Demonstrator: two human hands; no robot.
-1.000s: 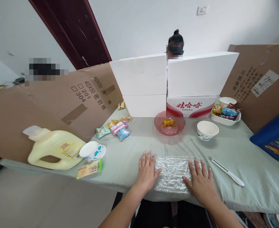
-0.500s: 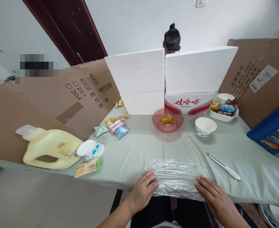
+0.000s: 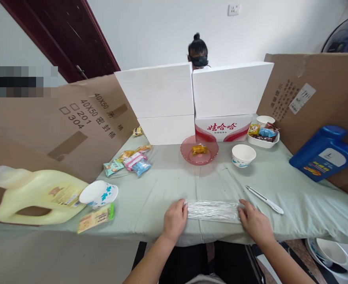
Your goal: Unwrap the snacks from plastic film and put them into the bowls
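Clear plastic film [image 3: 212, 211], folded into a narrow strip, lies at the front of the cloth-covered table [image 3: 158, 185]. Its left end is pinched in my left hand [image 3: 175, 221], with the fingers closed. On the other end, my right hand [image 3: 255, 221] grips the film between thumb and fingers. A white pen-like tool [image 3: 264, 199] rests just beyond my right hand. Farther back, a pink plate [image 3: 187, 157] holds a yellow-wrapped snack [image 3: 199, 149]. To its right stands a white paper bowl [image 3: 243, 156] with blue leaves.
White boxes [image 3: 156, 94] wall off the back, a person [image 3: 198, 51] behind them. Cardboard [image 3: 81, 110] flanks the table. At left are a yellow jug [image 3: 64, 193], a tilted paper bowl [image 3: 99, 193] and snack packets [image 3: 135, 159]; at right, a snack dish [image 3: 262, 142] and blue bottle [image 3: 324, 154].
The film was a wide sheet with my hands flat at its sides; now it is a narrow strip held at both ends. My hands have moved farther onto the table. The view has shifted right.
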